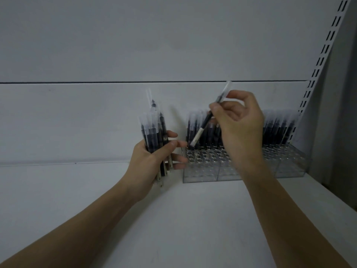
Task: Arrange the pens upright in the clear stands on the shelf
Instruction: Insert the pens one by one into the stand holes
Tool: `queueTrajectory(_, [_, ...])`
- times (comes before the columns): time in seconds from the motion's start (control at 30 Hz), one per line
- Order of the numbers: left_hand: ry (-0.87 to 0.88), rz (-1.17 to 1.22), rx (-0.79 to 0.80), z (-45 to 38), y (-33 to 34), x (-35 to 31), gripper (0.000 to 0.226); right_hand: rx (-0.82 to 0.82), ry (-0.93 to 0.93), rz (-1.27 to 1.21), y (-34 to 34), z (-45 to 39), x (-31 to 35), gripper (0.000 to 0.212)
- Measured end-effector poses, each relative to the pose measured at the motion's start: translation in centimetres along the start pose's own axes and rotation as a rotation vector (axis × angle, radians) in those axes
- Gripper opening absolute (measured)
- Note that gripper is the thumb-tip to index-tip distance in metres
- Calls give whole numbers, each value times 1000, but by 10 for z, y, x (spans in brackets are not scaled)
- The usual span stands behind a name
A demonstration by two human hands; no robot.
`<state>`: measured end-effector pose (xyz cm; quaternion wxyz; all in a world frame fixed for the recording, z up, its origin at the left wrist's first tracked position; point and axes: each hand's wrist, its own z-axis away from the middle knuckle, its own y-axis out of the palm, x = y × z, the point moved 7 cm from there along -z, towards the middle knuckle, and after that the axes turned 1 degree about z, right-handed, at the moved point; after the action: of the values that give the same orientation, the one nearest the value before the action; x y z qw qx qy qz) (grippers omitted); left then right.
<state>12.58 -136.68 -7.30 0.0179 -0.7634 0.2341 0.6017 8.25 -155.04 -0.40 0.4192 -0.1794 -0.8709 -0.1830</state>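
Pens, left: bundle of dark clear-capped pens [152, 132], upright, gripped by left hand [152, 161].
Right hand [239, 124]: pinches one tilted pen [207, 118], lower tip at stand.
Far right: clear acrylic stand [251, 171] on white shelf [77, 190], back rows filled.

Both bare forearms reach up from the lower edge, converging toward the clear pen stand [245, 169]. The left hand [150, 161] hovers just left of the stand's left end, back of the hand toward the camera, fingers and thumb curled round a bundle of pens [154, 136] held roughly upright; its fingertips [181, 158] point at the stand and sit just beside its corner. The right hand [239, 120] hangs above the stand's front rows, wrist bent, thumb and forefinger pinching a single pen [206, 120] near its middle. That pen tilts, lower end down-left over the stand's left holes.
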Motion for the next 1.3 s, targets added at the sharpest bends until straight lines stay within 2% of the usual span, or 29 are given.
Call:
queueTrajectory(0.1, [24,-65,-23,0,-4,-1,12,-38,-39,129,-7,-4,-4,23])
queueTrajectory(0.33, [61,-159,11,0,0,-3,20,14,-81,279,-2,-2,-12,24])
queueTrajectory(0.57, [75,-141,-30,-1,-4,-2,11,95,-19,459,2,-3,-25,21])
queueTrajectory(0.77, [58,-100,-32,-1,-4,0,16,227,60,639,8,1,-41,15])
queueTrajectory(0.87, [47,-85,-5,1,0,-2,20,234,67,650,8,1,-41,15])
queueTrajectory(0.97, [48,-97,19,3,4,-4,9,234,73,641,7,1,-38,22])
queueTrajectory(1.17, [23,-39,17,3,3,-5,12,49,-53,429,-1,-1,-12,13])
queueTrajectory(1.3, [2,-8,31,5,5,-4,19,177,-25,294,16,7,-10,5])
